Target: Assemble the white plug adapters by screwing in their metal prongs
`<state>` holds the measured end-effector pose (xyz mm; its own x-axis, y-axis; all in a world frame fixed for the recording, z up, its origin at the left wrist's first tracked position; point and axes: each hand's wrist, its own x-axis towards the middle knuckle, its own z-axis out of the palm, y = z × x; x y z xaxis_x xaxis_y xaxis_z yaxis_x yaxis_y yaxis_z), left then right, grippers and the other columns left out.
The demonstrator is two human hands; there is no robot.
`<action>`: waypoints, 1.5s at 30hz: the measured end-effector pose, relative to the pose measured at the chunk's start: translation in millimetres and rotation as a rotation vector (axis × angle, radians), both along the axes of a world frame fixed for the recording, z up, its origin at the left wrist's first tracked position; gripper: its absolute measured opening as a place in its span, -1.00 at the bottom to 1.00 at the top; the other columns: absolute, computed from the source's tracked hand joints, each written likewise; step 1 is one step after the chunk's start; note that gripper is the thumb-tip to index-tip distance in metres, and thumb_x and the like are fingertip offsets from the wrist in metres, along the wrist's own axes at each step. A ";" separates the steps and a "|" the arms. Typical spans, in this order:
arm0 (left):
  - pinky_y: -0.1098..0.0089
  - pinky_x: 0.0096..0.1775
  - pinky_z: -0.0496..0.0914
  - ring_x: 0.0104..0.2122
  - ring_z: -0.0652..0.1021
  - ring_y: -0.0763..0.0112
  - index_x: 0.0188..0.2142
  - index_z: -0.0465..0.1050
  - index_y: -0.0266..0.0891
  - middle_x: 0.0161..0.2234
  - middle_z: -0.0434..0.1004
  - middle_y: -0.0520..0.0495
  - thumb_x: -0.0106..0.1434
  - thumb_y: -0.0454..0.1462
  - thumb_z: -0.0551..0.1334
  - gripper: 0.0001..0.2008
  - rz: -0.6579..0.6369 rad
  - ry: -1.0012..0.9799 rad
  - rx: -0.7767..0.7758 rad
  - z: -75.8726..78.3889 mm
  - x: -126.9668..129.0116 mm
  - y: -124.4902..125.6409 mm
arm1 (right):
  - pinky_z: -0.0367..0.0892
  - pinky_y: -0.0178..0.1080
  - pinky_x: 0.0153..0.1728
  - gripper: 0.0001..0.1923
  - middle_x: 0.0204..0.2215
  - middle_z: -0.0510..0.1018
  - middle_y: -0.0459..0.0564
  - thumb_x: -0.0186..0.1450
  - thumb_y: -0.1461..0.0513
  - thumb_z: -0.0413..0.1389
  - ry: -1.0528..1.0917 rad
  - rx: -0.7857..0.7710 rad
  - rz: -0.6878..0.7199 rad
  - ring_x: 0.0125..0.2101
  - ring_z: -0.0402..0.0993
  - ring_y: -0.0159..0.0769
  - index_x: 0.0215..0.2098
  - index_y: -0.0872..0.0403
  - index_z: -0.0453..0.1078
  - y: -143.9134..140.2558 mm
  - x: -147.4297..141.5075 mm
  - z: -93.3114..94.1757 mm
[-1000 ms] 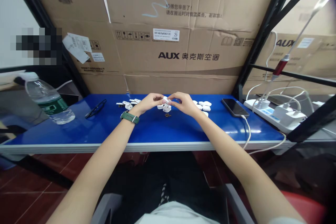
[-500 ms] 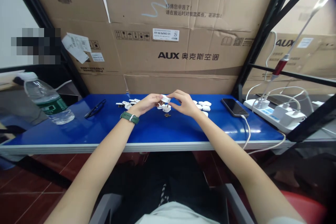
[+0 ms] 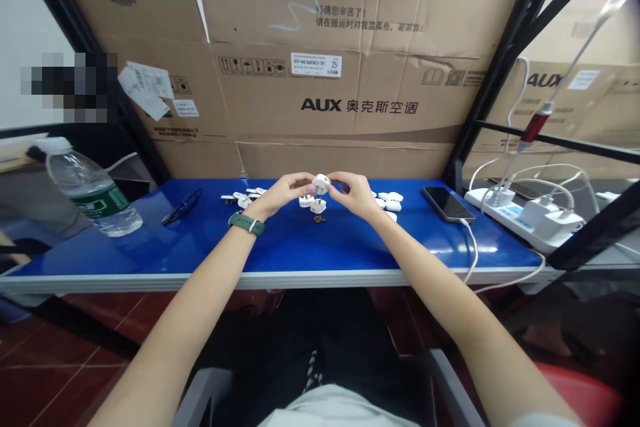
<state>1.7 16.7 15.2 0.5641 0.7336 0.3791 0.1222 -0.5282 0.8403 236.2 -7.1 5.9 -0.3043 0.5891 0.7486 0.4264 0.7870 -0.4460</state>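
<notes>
A round white plug (image 3: 321, 182) with metal pins pointing down is held up above the blue table between my hands. My left hand (image 3: 286, 193), with a green watch band on its wrist, pinches its left edge. From the other side, the fingertips of my right hand (image 3: 353, 192) grip it too. Just below lie more white plug parts (image 3: 318, 206) with pins showing, and a few small brass-coloured pieces (image 3: 319, 219) in front of them. White pieces (image 3: 244, 201) are piled by my left wrist. Several white plug shells (image 3: 392, 201) sit beyond my right hand.
A phone (image 3: 447, 205) on a charging cable lies at the right, near a white power strip (image 3: 520, 219). Dark glasses (image 3: 182, 207) and a water bottle (image 3: 93, 190) are on the left. A large cardboard sheet (image 3: 380, 127) stands along the back of the blue table (image 3: 320, 253).
The white plug has been turned so that its face and pins show, and it has risen slightly to the right. My left fingers have straightened and moved up; the right hand shifted little.
</notes>
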 end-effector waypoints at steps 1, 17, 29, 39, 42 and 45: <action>0.33 -0.09 0.40 -0.15 0.57 0.25 -0.01 0.56 -0.31 -0.15 0.62 -0.16 0.24 0.03 0.41 -0.50 0.016 0.012 0.017 -0.2 0.8 1.1 | 0.28 -0.31 -0.35 -0.73 -0.27 0.69 -0.01 0.38 0.12 0.16 0.013 -0.035 -0.009 -0.43 0.43 -0.35 -0.13 0.12 0.60 -0.1 0.0 0.7; 0.43 -0.43 0.29 -0.50 0.42 0.44 -0.13 0.59 -0.26 -0.37 0.55 -0.07 0.19 -0.01 0.41 -0.60 -0.335 0.653 -0.253 2.5 -14.7 -4.5 | 0.24 -0.33 -0.31 -0.87 -0.34 0.67 -0.02 0.26 0.28 0.25 -0.570 -0.238 0.019 -0.36 0.53 -0.31 -0.22 0.07 0.62 11.7 9.4 -13.1; 0.44 -0.40 0.28 -0.46 0.45 0.40 0.00 0.56 -0.17 -0.42 0.50 -0.01 0.21 0.00 0.39 -0.56 -0.331 0.680 -0.159 2.9 -17.6 -3.1 | 0.22 -0.33 -0.34 -0.90 -0.30 0.69 0.02 0.32 0.28 0.24 -0.662 -0.240 0.036 -0.33 0.57 -0.27 -0.23 0.05 0.62 17.7 -1.5 -29.0; 0.44 -0.32 0.37 -0.37 0.49 0.41 0.08 0.60 -0.09 -0.11 0.61 -0.10 0.11 -0.09 0.49 -0.47 -0.424 0.670 -0.049 9.6 -8.9 -10.8 | 0.27 -0.31 -0.30 -0.88 -0.28 0.70 0.02 0.29 0.34 0.20 -0.569 -0.185 -0.007 -0.30 0.58 -0.25 -0.25 0.06 0.58 18.5 8.7 -22.0; 0.43 -0.31 0.36 -0.35 0.49 0.41 0.07 0.59 -0.09 -0.12 0.60 -0.08 0.14 -0.08 0.48 -0.50 -0.421 0.697 0.000 5.6 -6.4 -9.2 | 0.30 -0.30 -0.25 -0.88 -0.27 0.69 0.01 0.27 0.35 0.21 -0.526 -0.198 0.025 -0.28 0.58 -0.25 -0.25 0.08 0.58 17.3 9.6 -18.8; 0.42 -0.30 0.36 -0.33 0.52 0.37 0.03 0.59 -0.13 -0.23 0.59 -0.06 0.10 -0.05 0.51 -0.49 -0.401 0.658 -0.016 -0.5 -5.1 -6.1 | 0.33 -0.29 -0.19 -0.89 -0.28 0.69 -0.01 0.25 0.35 0.22 -0.405 -0.202 0.072 -0.26 0.58 -0.26 -0.26 0.10 0.57 13.2 9.1 -12.3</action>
